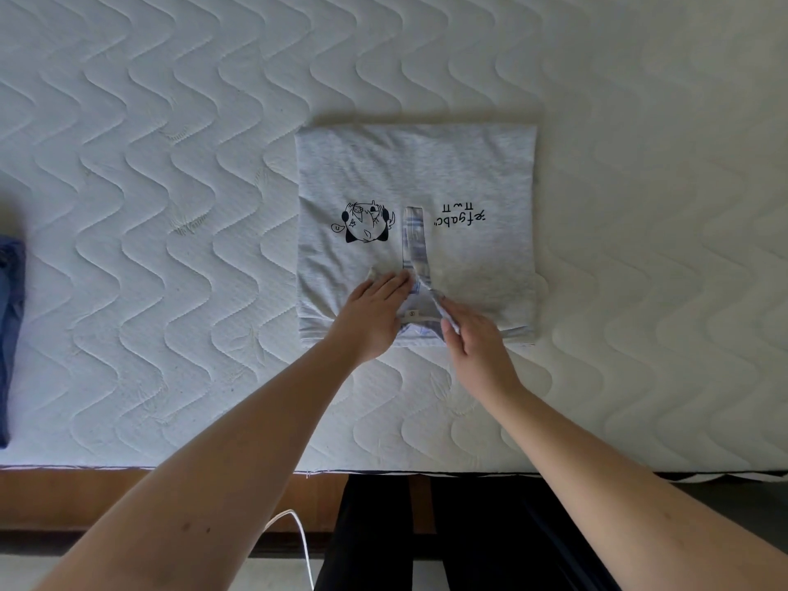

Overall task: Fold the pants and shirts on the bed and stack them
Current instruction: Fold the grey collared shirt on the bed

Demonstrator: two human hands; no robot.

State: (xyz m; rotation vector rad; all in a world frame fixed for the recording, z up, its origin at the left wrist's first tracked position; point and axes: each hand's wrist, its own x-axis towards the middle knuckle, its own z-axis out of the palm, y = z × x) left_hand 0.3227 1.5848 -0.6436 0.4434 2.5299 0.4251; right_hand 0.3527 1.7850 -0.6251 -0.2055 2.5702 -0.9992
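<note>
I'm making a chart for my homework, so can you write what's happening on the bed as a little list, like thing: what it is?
place: white quilted mattress
main thing: grey shirt, folded into a rectangle, cartoon print facing up
collar: striped placket open at the near edge
left hand: fingers flat, pressing the shirt beside the collar
right hand: pinching the collar's right edge
other clothes: blue garment at the left edge, apart from the shirt
stacked yet: no

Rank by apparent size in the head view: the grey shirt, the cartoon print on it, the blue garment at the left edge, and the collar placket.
1. grey shirt
2. blue garment, cut off by the frame, so its full size is unsure
3. cartoon print and collar placket look alike
</note>
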